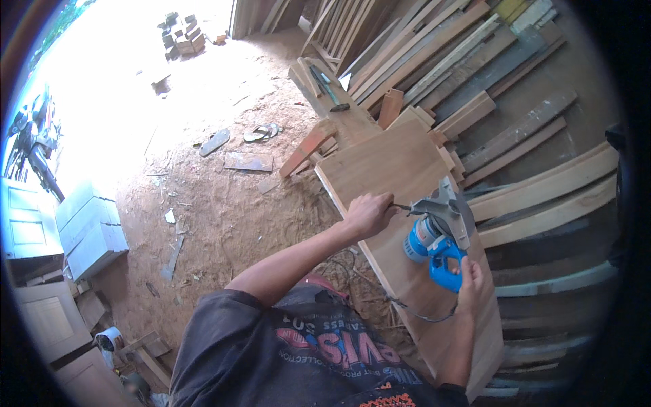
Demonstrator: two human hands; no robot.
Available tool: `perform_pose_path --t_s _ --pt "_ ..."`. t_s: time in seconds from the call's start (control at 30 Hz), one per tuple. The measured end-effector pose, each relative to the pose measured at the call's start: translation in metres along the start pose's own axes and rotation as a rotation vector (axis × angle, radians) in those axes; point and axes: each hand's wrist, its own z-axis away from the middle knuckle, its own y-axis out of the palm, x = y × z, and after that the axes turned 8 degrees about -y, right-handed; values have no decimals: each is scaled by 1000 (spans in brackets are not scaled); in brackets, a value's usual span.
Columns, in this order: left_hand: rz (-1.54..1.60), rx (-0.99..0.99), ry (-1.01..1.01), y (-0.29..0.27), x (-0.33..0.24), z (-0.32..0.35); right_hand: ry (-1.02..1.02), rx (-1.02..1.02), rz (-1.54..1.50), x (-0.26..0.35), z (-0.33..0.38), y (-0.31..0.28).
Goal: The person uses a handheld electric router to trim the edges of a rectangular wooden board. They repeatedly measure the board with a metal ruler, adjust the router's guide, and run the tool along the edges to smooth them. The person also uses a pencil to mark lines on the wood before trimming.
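A blue handheld circular saw [424, 239] with a grey metal base plate and guard rests on a broad wooden board [386, 163]. Its base plate is turned up and to the right. My right hand [470, 281] has its fingers round the blue rear handle. At the saw's far left side, my left hand [369, 214] is closed on a thin dark tool, whose shaft reaches the grey guard; its kind is too small to make out. A dark cord [424, 317] runs from the saw across the board.
A hammer [332, 102] lies on another plank behind the board. Stacked timber strips [434, 61] and long curved planks [549, 183] fill the right side. Sandals [215, 142] and scraps lie on the dirt floor. Pale blocks [91, 230] stand at left.
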Motion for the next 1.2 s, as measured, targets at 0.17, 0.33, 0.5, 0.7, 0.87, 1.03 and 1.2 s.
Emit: perform_pose_path --t_s 0.17,0.33,0.5,0.7,0.87,1.03,1.2 --pt "-67 -44 203 3 -22 0 17 -178 -64 -44 78 42" --pt "-326 -382 202 10 -31 18 43 -310 -323 -46 99 92" --pt "202 14 19 35 -43 71 -57 -430 -538 -36 85 150" --pt "336 415 -17 47 -65 75 -363 9 -350 -45 85 137" --pt "90 302 -24 46 -85 83 65 94 -627 -86 71 46" --pt "25 360 -138 38 -94 80 163 39 -537 -132 -67 -1" --pt "59 328 -217 23 -85 75 674 482 -406 -122 -219 22"
